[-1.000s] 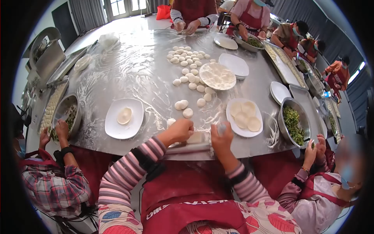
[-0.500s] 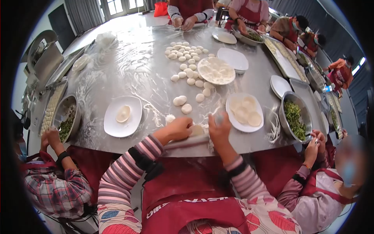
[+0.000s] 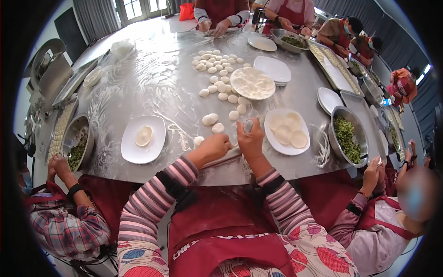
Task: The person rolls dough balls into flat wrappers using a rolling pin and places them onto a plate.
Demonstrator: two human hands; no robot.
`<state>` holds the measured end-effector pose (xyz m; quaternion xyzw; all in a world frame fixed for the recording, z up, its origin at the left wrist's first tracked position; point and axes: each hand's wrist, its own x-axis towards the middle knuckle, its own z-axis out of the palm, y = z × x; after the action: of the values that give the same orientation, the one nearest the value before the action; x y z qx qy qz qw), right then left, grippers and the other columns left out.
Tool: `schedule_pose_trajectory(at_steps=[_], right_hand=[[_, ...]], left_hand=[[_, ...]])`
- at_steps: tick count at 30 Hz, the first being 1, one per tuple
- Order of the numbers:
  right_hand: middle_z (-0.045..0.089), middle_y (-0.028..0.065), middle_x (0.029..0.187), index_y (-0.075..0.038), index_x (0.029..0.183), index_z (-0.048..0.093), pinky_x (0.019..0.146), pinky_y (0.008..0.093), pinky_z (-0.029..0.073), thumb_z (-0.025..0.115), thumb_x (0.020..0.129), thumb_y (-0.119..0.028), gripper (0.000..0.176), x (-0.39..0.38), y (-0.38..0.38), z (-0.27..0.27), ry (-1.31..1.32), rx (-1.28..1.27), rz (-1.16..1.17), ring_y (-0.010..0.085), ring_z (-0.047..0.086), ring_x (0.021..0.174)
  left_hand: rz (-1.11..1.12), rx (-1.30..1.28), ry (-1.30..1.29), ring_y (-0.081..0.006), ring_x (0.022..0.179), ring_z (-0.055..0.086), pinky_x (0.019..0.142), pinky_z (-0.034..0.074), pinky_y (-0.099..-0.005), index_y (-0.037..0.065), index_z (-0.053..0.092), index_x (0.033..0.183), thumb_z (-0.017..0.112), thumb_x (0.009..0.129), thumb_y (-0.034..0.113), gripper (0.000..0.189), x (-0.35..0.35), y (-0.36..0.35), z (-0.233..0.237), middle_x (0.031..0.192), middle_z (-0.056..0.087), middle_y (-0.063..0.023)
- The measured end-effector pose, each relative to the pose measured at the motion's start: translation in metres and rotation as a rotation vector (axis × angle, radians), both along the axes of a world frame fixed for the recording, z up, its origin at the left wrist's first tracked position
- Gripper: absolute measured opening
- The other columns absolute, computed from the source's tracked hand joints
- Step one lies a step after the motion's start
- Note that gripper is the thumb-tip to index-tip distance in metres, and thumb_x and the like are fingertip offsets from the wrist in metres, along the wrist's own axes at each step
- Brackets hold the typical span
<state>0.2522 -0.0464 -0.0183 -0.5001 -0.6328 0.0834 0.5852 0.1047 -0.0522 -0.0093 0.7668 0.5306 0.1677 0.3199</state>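
My left hand (image 3: 213, 148) is closed low over the near table edge, its fingers curled; what they pinch is hidden. Close on its right, my right hand (image 3: 251, 142) grips what looks like a rolling pin, whose greyish end (image 3: 248, 125) shows between thumb and forefinger. A pale folded cloth (image 3: 224, 159) lies under and between the hands. Just beyond my left hand are a floury dough lump (image 3: 198, 141) and a few round dough balls (image 3: 218, 128). To the right, a white plate (image 3: 273, 144) holds several flat dough rounds (image 3: 283, 135).
At left, a white plate (image 3: 129, 150) bears dough rounds. Steel bowls of green filling stand left (image 3: 89, 138) and right (image 3: 363, 134). Farther back are several dough balls (image 3: 212, 70), a floury plate (image 3: 253, 83) and stacked plates (image 3: 273, 69). People work on both sides and opposite.
My right hand has moved closer to my left hand. The flat dough round seen between them earlier is now hidden. The whole view has shifted slightly.
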Motion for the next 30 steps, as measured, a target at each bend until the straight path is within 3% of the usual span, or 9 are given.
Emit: schedule_pose_trajectory(at_steps=[4, 7, 12, 17, 19, 21, 23, 26, 30], right_hand=[[0.055, 0.0187, 0.062, -0.002, 0.086, 0.049, 0.05, 0.0425, 0.043, 0.066, 0.073, -0.008, 0.022, 0.011, -0.036, 0.001, -0.017, -0.02, -0.041, 0.0374, 0.056, 0.056], [0.055, 0.018, 0.061, -0.002, 0.085, 0.048, 0.049, 0.0426, 0.043, 0.066, 0.073, -0.007, 0.022, 0.013, -0.045, 0.001, 0.002, -0.058, -0.045, 0.0372, 0.055, 0.054], [0.054, 0.0175, 0.061, -0.002, 0.084, 0.048, 0.049, 0.0435, 0.042, 0.067, 0.074, -0.01, 0.023, -0.001, -0.002, 0.006, -0.041, 0.014, -0.059, 0.0387, 0.054, 0.055], [0.055, 0.0192, 0.064, -0.002, 0.086, 0.048, 0.05, 0.0426, 0.043, 0.066, 0.075, -0.01, 0.022, 0.015, -0.048, 0.0, -0.017, -0.028, -0.062, 0.0392, 0.056, 0.058], [0.055, 0.0197, 0.065, -0.002, 0.086, 0.049, 0.051, 0.0424, 0.043, 0.067, 0.075, -0.01, 0.023, 0.014, -0.062, 0.003, 0.041, -0.08, -0.044, 0.0393, 0.056, 0.059], [0.056, 0.0202, 0.066, -0.002, 0.086, 0.049, 0.051, 0.0422, 0.043, 0.067, 0.075, -0.01, 0.023, 0.011, -0.058, 0.001, 0.107, -0.146, -0.051, 0.0394, 0.056, 0.06], [0.055, 0.0208, 0.065, -0.002, 0.086, 0.049, 0.051, 0.043, 0.043, 0.067, 0.075, -0.012, 0.024, 0.001, -0.011, 0.003, -0.063, 0.089, -0.07, 0.0402, 0.055, 0.059], [0.054, 0.0216, 0.065, -0.001, 0.087, 0.049, 0.051, 0.0446, 0.042, 0.066, 0.075, -0.014, 0.024, -0.005, 0.014, -0.005, -0.09, 0.07, -0.037, 0.041, 0.054, 0.059], [0.054, 0.0176, 0.063, 0.0, 0.083, 0.05, 0.05, 0.0413, 0.042, 0.067, 0.072, -0.008, 0.022, 0.018, -0.034, -0.014, -0.014, -0.02, -0.004, 0.0346, 0.054, 0.054]], left_hand=[[-0.072, -0.069, -0.023, -0.0289, 0.075, 0.06, 0.068, 0.046, -0.037, 0.0, 0.058, 0.086, 0.056, 0.076, 0.012, 0.016, -0.013, 0.002, -0.006, 0.076, 0.061, -0.0176], [-0.029, -0.206, -0.136, -0.0359, 0.076, 0.06, 0.069, 0.046, -0.0412, 0.001, 0.06, 0.079, 0.055, 0.075, 0.014, 0.015, -0.017, -0.009, -0.002, 0.077, 0.062, -0.02], [-0.028, -0.036, -0.12, -0.0356, 0.077, 0.059, 0.069, 0.046, -0.0407, 0.0, 0.06, 0.078, 0.056, 0.075, 0.013, 0.014, -0.004, 0.003, -0.008, 0.077, 0.062, -0.0196], [-0.056, -0.108, -0.073, -0.0356, 0.077, 0.059, 0.068, 0.046, -0.0405, 0.0, 0.06, 0.081, 0.058, 0.073, 0.012, 0.014, -0.021, -0.001, -0.005, 0.079, 0.062, -0.0201], [-0.003, -0.208, -0.138, -0.0248, 0.07, 0.061, 0.061, 0.047, -0.0358, -0.001, 0.058, 0.083, 0.057, 0.076, 0.01, 0.014, -0.026, -0.009, -0.006, 0.075, 0.061, -0.0154], [-0.051, -0.134, -0.077, -0.0266, 0.069, 0.06, 0.063, 0.047, -0.0359, -0.001, 0.058, 0.083, 0.057, 0.076, 0.01, 0.014, -0.024, -0.017, -0.007, 0.075, 0.061, -0.0167], [-0.042, -0.011, -0.122, -0.0293, 0.069, 0.06, 0.065, 0.047, -0.037, -0.002, 0.059, 0.082, 0.057, 0.078, 0.015, 0.017, -0.017, -0.013, -0.004, 0.075, 0.061, -0.0192], [-0.006, -0.081, -0.133, -0.0315, 0.071, 0.06, 0.066, 0.046, -0.0382, -0.002, 0.06, 0.081, 0.056, 0.08, 0.019, 0.022, -0.018, 0.003, -0.013, 0.075, 0.061, -0.021], [-0.079, 0.054, -0.006, -0.0343, 0.075, 0.06, 0.069, 0.044, -0.043, -0.001, 0.06, 0.084, 0.056, 0.076, 0.023, 0.026, -0.019, -0.023, -0.009, 0.077, 0.06, -0.0224]])
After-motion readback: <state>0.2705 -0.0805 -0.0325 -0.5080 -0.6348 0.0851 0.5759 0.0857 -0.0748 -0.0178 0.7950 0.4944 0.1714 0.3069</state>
